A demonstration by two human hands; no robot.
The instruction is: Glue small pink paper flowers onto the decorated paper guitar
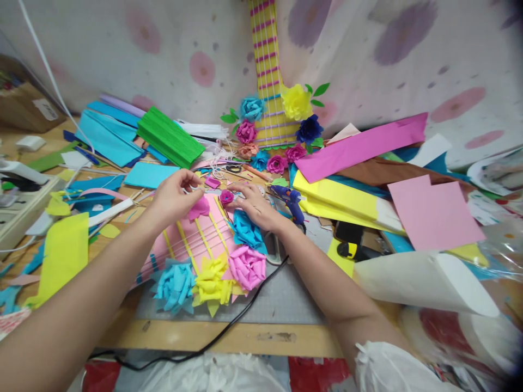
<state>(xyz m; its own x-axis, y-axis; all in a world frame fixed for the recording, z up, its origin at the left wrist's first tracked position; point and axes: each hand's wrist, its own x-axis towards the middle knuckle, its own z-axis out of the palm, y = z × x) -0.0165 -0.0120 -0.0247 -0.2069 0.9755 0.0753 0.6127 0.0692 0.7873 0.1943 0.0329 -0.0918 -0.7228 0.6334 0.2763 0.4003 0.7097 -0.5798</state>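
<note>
A pink paper guitar (188, 231) with yellow strips and white strings lies on the grey cutting mat (281, 299). Large crepe paper flowers in blue (175, 286), yellow (213, 280), pink (247, 267) and turquoise (247, 228) edge it. My left hand (175, 197) has its fingers curled together on a bright pink scalloped paper piece (199, 208) over the guitar's far part. Opposite it, my right hand (258, 206) stretches its fingers over the guitar's right edge, close beside a small magenta paper rose (226, 197). The right palm's underside is hidden.
A blue glue gun (288, 198) lies right of my right hand; a black cord (245, 308) crosses the mat. Folded crepe paper in green (169, 136), yellow (343, 201) and magenta (363, 144) surrounds the work. Behind stands a yellow, flower-trimmed paper guitar (272, 120) against the curtain.
</note>
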